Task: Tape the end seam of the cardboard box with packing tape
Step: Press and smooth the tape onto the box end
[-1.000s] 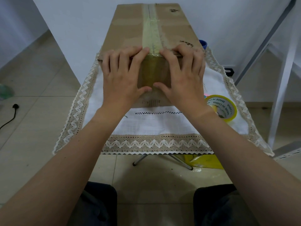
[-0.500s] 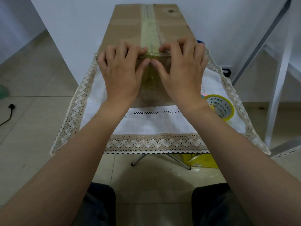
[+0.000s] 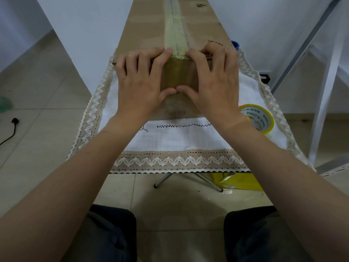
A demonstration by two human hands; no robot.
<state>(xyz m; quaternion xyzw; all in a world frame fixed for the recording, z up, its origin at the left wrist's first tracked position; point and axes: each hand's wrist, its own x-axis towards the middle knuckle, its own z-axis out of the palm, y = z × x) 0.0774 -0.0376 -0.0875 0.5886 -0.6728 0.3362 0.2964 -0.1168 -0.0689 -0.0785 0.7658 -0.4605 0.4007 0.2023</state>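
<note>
Pressing tape onto closed cardboard box end: left hand, right hand.

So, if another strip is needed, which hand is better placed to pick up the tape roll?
Right. The tape roll lies on the cloth close to the right hand, by its wrist; the left hand presses the box on the side away from it and would probably have to cross over.
</note>
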